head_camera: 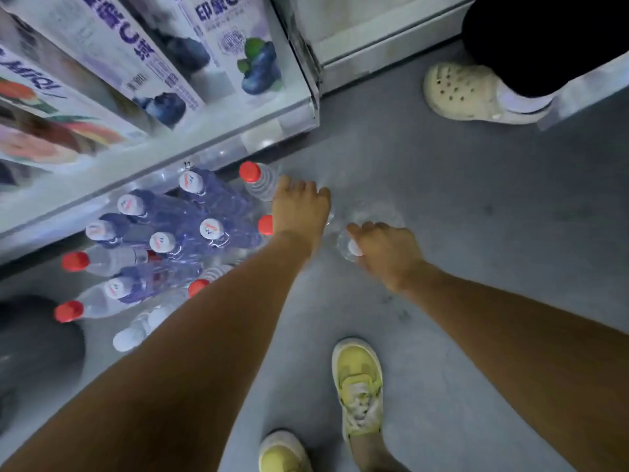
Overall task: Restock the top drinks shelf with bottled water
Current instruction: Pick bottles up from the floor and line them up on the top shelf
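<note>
Several water bottles stand on the grey floor beside the bottom shelf: purple-labelled ones with white caps [190, 229] and clear ones with red caps [75, 261]. My left hand [299, 206] reaches down next to a red-capped bottle [260, 180]; its fingers curl downward and what they hold is hidden. My right hand [384, 253] is closed around the neck of a clear white-capped bottle [369, 216] standing on the floor.
The bottom shelf [170, 158] at upper left carries blueberry and fruit drink cartons [238, 46]. Another person's foot in a cream clog [473, 93] stands at upper right. My own yellow shoes [359, 386] are below. A dark round object [34, 352] sits at the left.
</note>
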